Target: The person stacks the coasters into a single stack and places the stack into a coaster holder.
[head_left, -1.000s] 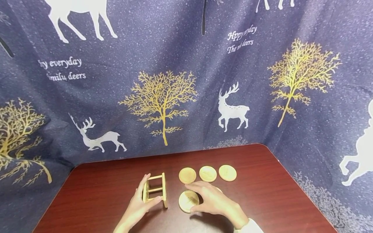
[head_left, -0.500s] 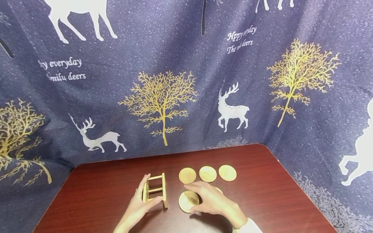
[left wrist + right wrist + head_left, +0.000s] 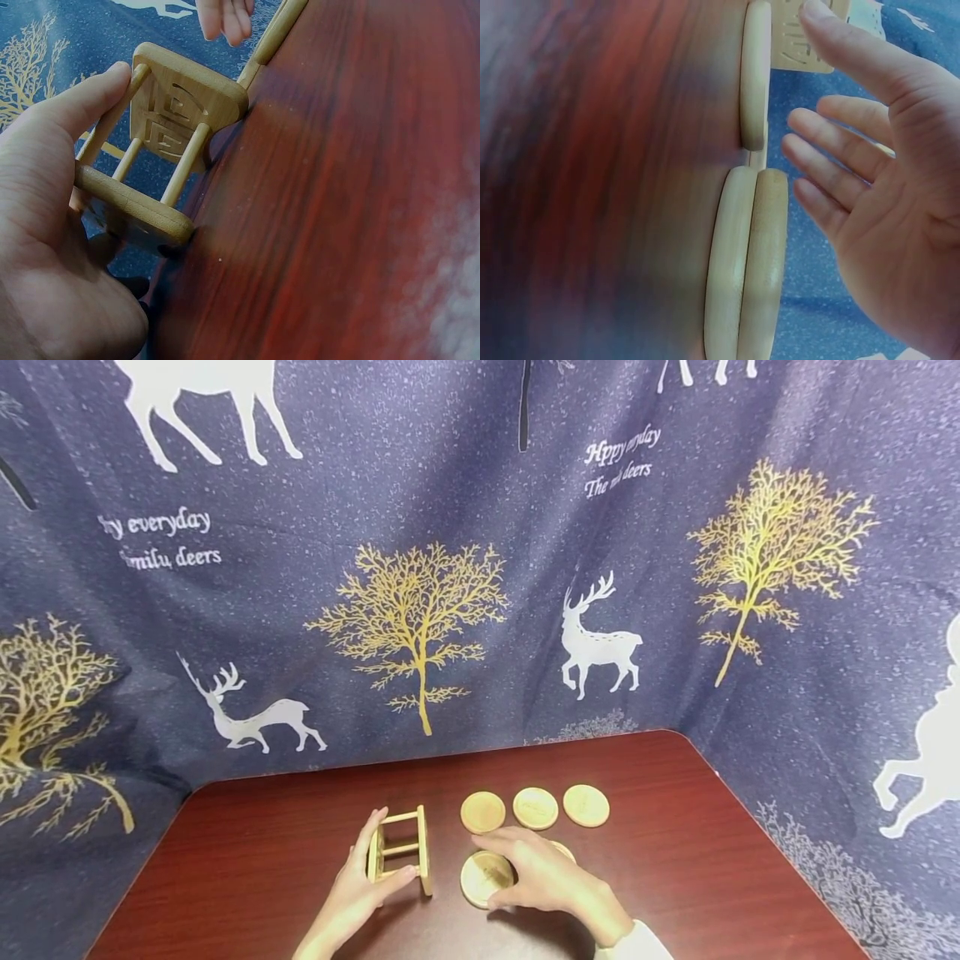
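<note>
My left hand (image 3: 352, 889) grips a small wooden rack (image 3: 423, 850), thumb on the near side and fingers at the far side. In the left wrist view the rack (image 3: 180, 94) has two carved end plates joined by rods, with my left hand (image 3: 52, 195) around it. My right hand (image 3: 551, 877) hovers with spread, relaxed fingers beside a round wooden disc (image 3: 483, 878), holding nothing. The right wrist view shows the right hand (image 3: 892, 187) apart from a disc (image 3: 756, 75) and from two discs lying one on the other, the upper one (image 3: 765, 262) nearer the palm.
Three round discs lie in a row behind the right hand: left (image 3: 482, 812), middle (image 3: 535, 808) and right (image 3: 586, 806). Another disc (image 3: 564, 850) is mostly hidden by that hand. A dark red table (image 3: 262, 835) meets a blue printed cloth (image 3: 480, 693).
</note>
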Demonstrator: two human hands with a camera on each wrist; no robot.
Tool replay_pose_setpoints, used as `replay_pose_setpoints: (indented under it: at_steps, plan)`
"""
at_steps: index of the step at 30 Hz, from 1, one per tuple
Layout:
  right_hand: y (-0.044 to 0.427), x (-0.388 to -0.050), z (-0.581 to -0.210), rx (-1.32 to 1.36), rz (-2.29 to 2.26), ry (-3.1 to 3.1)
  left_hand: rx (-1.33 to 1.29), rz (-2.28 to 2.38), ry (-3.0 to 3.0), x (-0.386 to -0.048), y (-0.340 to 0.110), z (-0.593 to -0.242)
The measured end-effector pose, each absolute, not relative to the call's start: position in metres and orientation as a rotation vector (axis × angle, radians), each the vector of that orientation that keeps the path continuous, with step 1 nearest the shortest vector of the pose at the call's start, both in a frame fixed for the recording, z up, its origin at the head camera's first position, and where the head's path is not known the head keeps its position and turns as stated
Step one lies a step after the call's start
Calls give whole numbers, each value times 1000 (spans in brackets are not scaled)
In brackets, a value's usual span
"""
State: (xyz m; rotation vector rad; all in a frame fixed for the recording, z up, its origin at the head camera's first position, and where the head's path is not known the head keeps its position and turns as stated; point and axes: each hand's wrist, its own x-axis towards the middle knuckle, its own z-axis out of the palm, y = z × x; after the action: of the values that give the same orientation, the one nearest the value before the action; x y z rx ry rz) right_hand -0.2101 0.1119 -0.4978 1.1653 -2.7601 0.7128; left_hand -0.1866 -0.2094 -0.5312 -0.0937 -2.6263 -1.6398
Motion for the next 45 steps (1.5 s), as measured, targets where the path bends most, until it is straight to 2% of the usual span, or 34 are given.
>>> replay_pose_setpoints:
  at_steps: [45]
  plan:
    - [105,-213,-503,1255,610,-2818,-98,-1644,-2627,-186,-210,-532]
